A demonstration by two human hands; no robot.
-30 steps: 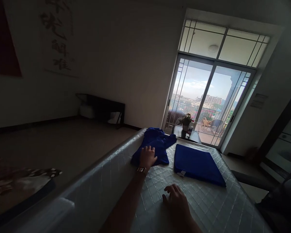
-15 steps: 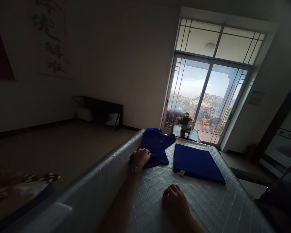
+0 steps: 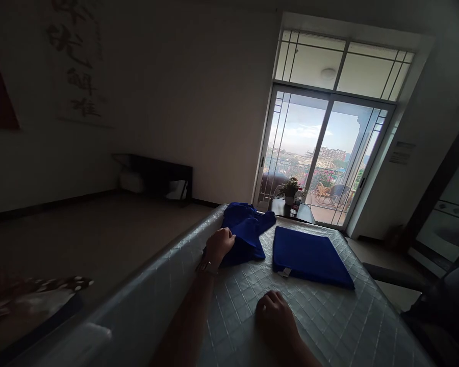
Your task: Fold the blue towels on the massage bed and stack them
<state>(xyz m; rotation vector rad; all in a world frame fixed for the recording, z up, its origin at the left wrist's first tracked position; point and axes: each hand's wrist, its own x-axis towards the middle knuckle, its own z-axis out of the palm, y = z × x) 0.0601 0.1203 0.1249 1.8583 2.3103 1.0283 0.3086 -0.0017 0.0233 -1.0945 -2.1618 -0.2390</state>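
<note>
A crumpled blue garment [image 3: 248, 229], perhaps a shirt, lies at the far left of the quilted silver table cover [image 3: 309, 321]. My left hand [image 3: 220, 243], with a band at the wrist, pinches the garment's near left part and lifts a fold of it. To the right, a flat, neatly folded blue cloth [image 3: 309, 257] shows a small white tag [image 3: 286, 272] at its near edge. My right hand [image 3: 274, 311] rests on the cover just below the folded cloth, its fingers curled in. Whatever might be inside those curled fingers is hidden.
Beyond the far edge stands a small dark table [image 3: 290, 210] with a potted plant [image 3: 289, 188] and a plastic bottle [image 3: 296, 201]. Sliding glass doors [image 3: 306, 153] are behind it. A low dark bench [image 3: 153, 173] is by the left wall; patterned fabric [image 3: 34, 300] lies lower left.
My left hand has turned and risen slightly, pulling up a fold of the crumpled blue garment. My right hand stays in place. The view has shifted a little.
</note>
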